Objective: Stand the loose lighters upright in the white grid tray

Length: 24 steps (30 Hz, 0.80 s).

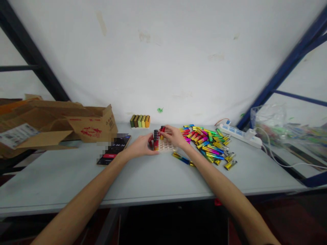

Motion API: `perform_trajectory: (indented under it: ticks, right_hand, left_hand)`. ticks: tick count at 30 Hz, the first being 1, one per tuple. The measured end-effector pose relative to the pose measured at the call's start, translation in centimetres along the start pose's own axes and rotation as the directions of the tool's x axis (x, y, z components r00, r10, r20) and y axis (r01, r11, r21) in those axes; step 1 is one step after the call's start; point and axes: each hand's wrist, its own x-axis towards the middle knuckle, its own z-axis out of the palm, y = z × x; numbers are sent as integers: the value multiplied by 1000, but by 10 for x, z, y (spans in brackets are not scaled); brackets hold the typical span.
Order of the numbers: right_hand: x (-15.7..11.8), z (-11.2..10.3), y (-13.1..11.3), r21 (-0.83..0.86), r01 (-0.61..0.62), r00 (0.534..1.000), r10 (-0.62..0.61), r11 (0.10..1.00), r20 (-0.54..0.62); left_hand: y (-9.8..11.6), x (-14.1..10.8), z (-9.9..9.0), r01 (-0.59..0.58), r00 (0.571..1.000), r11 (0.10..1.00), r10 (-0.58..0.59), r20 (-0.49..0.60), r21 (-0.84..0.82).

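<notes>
A pale tray [167,147] with rows of round slots sits on the table between my hands. Along its left side stands a row of red and yellow lighters [156,141] with black tops. My left hand [141,144] curves around the tray's left end, thumb at the front corner and fingers against the row. From the right, my right hand [175,135] pinches a red and yellow lighter [162,132] upright over the tray, just behind the row. The fingers partly hide its lower end.
Loose shiny lighters [204,141] lie heaped on the right. A filled block of green to orange lighters [140,121] stands by the wall. A phone [113,149] running a timer, an opened cardboard box [92,124], a power strip [240,136] and a plastic bag [270,117] surround the work area.
</notes>
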Motion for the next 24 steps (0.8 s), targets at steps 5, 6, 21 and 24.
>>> perform_trajectory:
  ticks: [5,6,21,24]
  right_hand:
    - [-5,0,-5,-102,58,998,-57,993,9]
    - [-5,1,-7,-112,67,998,-66,991,10]
    - [-5,-7,-8,-366,85,979,-10,927,203]
    - [-8,-15,-16,-392,78,970,22,916,244]
  left_hand:
    - [-1,0,1,-4,1000,999,4,-12,43]
    - [-1,0,1,-4,1000,999,4,-14,44]
    - [-4,1,2,1,1000,997,0,-3,73]
    - [-4,1,2,-4,1000,998,4,-1,67]
